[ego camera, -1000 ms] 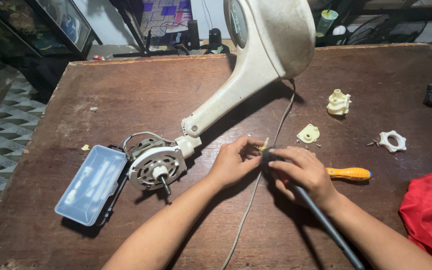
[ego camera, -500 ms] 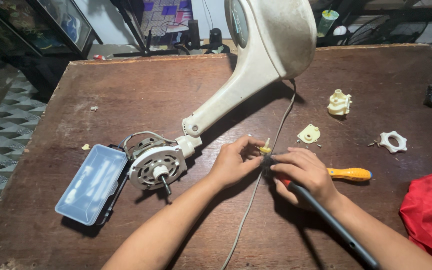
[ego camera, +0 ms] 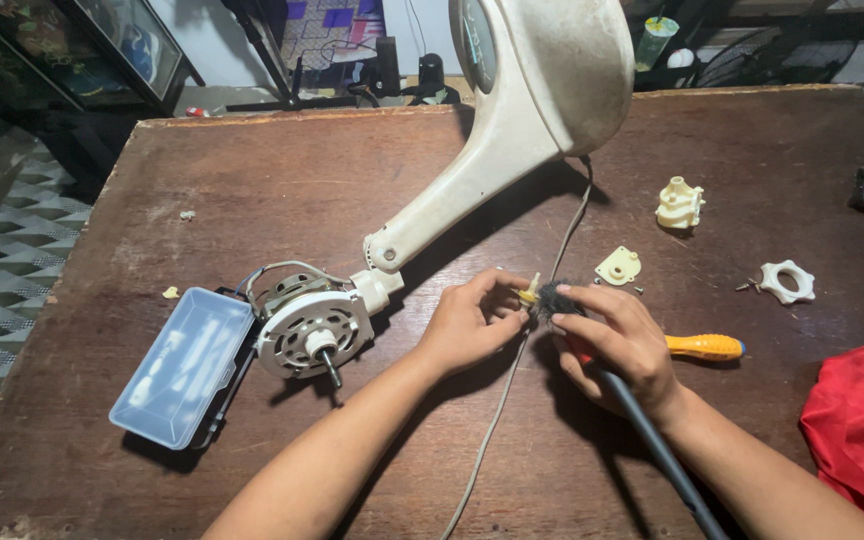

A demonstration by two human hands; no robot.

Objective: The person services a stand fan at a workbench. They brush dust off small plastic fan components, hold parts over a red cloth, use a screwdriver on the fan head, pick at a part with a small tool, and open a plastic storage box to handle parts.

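Brown wood makes up the tabletop under your hands. Your left hand is closed, and its fingertips pinch a small yellow part. Your right hand is closed around a brush with black bristles and a long dark handle that runs down past your wrist. The bristles touch the yellow part, right between your two hands, near the middle of the tabletop. A thin grey cord lies under your hands and runs up toward the big cream fan stand. The stand's arm leans down to a round motor with a short shaft poking out. Just left of the motor sits a clear plastic box. A screwdriver with an orange handle lies just beside your right hand. Farther right are a flat cream piece, a cream knob, a white ring nut and a red cloth.
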